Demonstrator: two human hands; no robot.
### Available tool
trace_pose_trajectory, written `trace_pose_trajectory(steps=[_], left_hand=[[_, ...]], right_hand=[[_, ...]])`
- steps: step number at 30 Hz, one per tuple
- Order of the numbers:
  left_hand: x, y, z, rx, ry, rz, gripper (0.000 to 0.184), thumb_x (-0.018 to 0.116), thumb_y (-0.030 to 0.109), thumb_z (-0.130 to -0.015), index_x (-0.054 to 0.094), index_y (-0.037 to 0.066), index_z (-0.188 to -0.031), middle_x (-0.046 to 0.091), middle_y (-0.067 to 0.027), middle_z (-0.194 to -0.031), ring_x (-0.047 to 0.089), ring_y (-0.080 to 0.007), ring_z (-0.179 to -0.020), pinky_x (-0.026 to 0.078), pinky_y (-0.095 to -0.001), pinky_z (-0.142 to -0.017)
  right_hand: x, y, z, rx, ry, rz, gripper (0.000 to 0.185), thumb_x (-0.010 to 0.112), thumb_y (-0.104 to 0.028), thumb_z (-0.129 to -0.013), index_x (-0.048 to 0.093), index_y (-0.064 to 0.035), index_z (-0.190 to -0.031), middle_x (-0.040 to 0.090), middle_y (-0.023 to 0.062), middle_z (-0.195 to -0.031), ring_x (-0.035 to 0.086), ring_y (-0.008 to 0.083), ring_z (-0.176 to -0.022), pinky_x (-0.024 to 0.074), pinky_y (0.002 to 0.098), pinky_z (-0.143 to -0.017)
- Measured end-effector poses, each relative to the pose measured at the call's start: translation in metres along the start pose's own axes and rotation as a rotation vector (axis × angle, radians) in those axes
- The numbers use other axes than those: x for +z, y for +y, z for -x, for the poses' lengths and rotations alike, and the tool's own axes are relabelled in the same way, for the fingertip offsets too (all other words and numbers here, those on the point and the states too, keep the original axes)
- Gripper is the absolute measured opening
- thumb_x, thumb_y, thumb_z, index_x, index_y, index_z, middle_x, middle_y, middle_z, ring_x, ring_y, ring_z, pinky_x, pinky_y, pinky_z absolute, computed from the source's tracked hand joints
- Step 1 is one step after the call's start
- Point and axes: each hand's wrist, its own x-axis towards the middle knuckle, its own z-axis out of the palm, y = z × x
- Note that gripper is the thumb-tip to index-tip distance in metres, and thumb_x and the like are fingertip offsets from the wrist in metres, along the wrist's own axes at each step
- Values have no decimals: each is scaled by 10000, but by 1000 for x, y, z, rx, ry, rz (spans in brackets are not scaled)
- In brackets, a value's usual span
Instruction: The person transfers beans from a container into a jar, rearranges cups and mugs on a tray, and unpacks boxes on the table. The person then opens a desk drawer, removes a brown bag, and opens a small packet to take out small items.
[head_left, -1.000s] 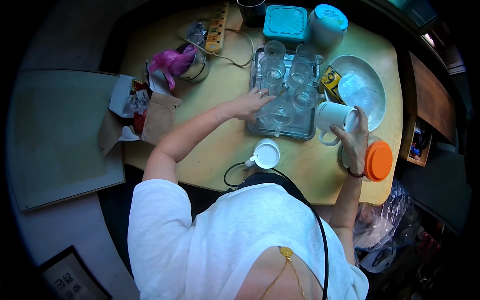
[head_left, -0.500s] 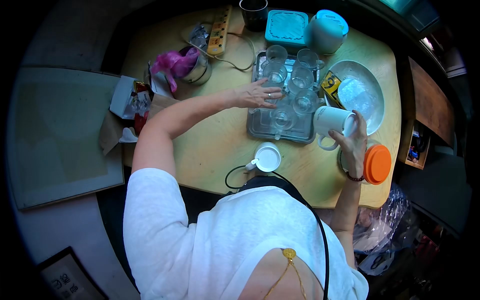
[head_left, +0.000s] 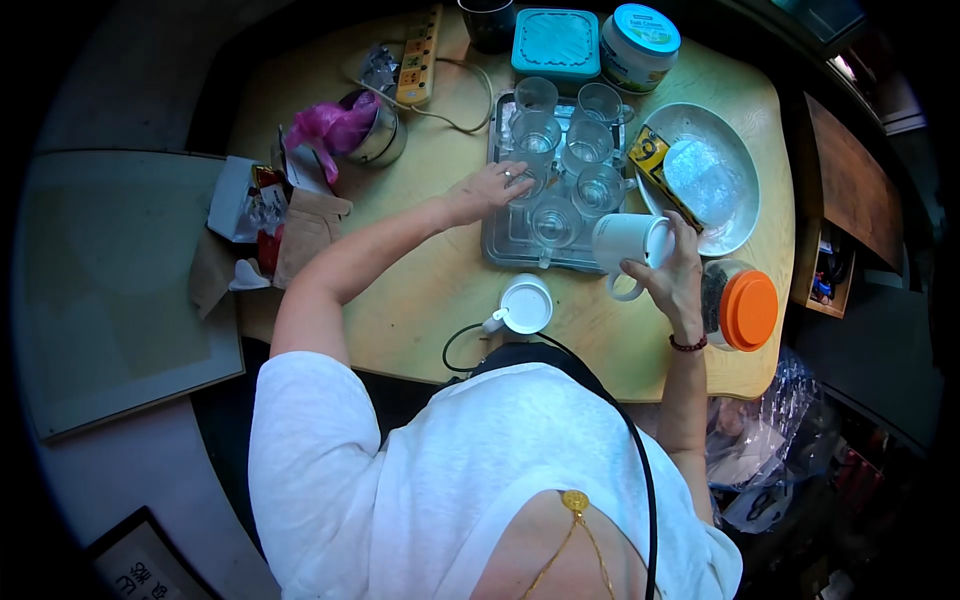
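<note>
Lt. wood tbl [head_left: 420, 310], part-open drawer [head_left: 807, 272]

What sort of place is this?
Perhaps a room at home, though a small office is possible: a wooden table holds a tray of clear mugs and an orange-lidded jar.

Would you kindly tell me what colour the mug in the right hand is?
The mug is white, shown best in the head view.

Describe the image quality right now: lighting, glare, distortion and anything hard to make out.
Head view: wide-angle distortion bows the outline of the tabletop, and the corners fall to black; head view: cool bluish light tints the clear mugs, whose outlines partly merge with the tray; head view: glints streak the clear plastic at lower right.
</note>
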Motion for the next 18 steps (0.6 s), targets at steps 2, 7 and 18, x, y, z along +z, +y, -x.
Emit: trace_pose_trajectory(steps=[2, 7, 18], left_hand=[[-10, 6, 3, -6, -23, -233, 547, 636, 174, -730, 456, 53, -1232, 460, -184, -1223, 434, -333, -1153, 354, -452, -952], [-23, 71, -14, -166, 80, -10, 633, 699, 299, -678, 468, 47, -1210, 477, -158, -1219, 465, -305, -1097, 347, -435, -900], [-25, 97, -30, -246, -86, 224, 799, 755, 225, -594, 383, 7, -1266, 441, -210, -1219, 468, -358, -1016, 414, -422, -880]], right_hand=[[2, 3, 3, 0, 2, 6, 815, 792, -182, -504, 435, -6, -1214, 498, 172, -1048, 540, 322, -969, 459, 384, -833], [11, 10, 8, 12, -2, 27, 821, 796, -183, -494, 433, -3, -1208, 496, 170, -1042, 545, 324, -955, 468, 388, -815], [1, 9, 20, 44, -5, 35, 825, 802, -192, -493, 429, -26, -1209, 492, 164, -1044, 549, 323, -958, 476, 391, -805]])
